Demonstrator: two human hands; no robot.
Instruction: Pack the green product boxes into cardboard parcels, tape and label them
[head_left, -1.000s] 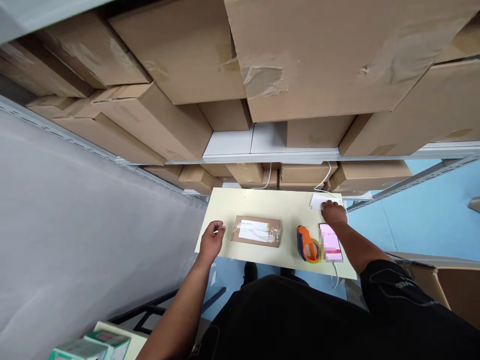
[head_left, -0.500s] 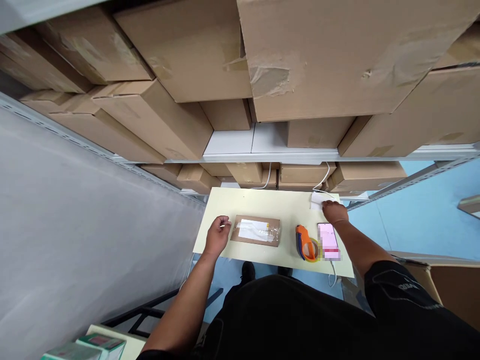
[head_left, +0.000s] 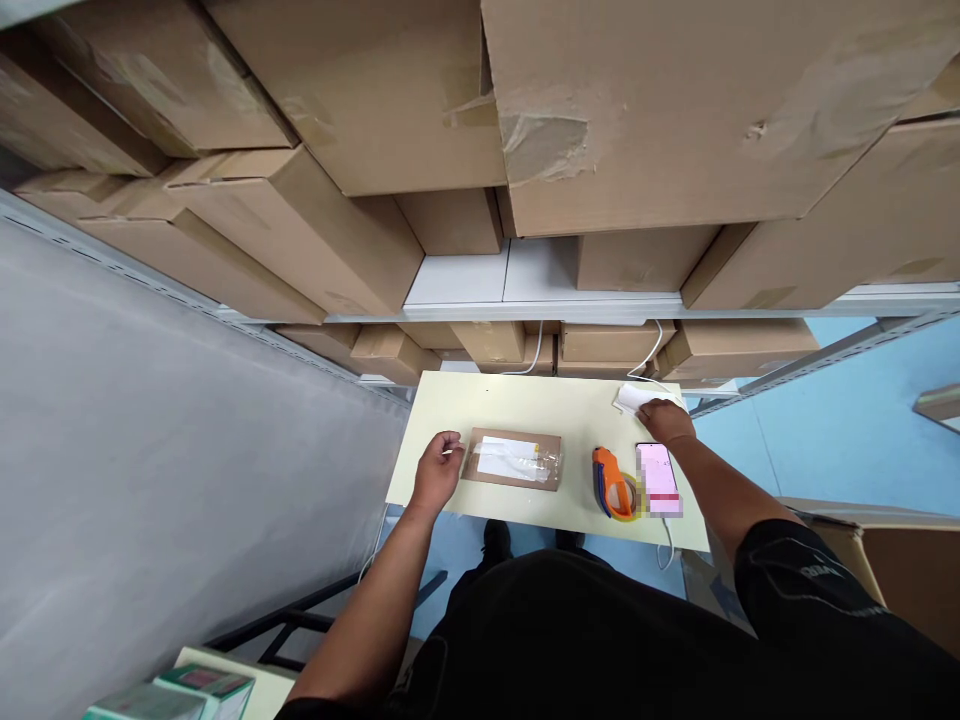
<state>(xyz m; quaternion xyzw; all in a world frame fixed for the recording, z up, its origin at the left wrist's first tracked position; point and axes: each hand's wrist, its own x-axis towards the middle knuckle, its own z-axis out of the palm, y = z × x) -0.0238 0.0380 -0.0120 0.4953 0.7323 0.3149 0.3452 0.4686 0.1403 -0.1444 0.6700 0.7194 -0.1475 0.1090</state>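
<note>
My left hand point(head_left: 439, 468) is by the left end of a flat brown cardboard box point(head_left: 471, 470), its fingers loosely curled with a gap between thumb and fingers and nothing visible in them. A white label point(head_left: 506, 457) under clear tape covers the box's top. At the table's far right corner, my right hand point(head_left: 667, 420) has its fingers closed on the edge of a white sheet of paper point(head_left: 632, 396), which bends upward. Nearer me lie an orange and blue tape dispenser point(head_left: 606, 472) and a phone point(head_left: 657, 466) with a lit screen.
The pale table point(head_left: 450, 400) stands against a shelf rack point(head_left: 480, 312) stacked with cardboard boxes point(head_left: 352, 240). A large box point(head_left: 645, 110) juts out overhead. A grey wall point(head_left: 187, 480) runs along the left. An open carton point(head_left: 907, 570) sits at the right, with a cable point(head_left: 665, 550) hanging off the table's front.
My right hand has shifted slightly left and toward me, and the white paper now curls up more at its edge. My left hand and the box stay nearly in place.
</note>
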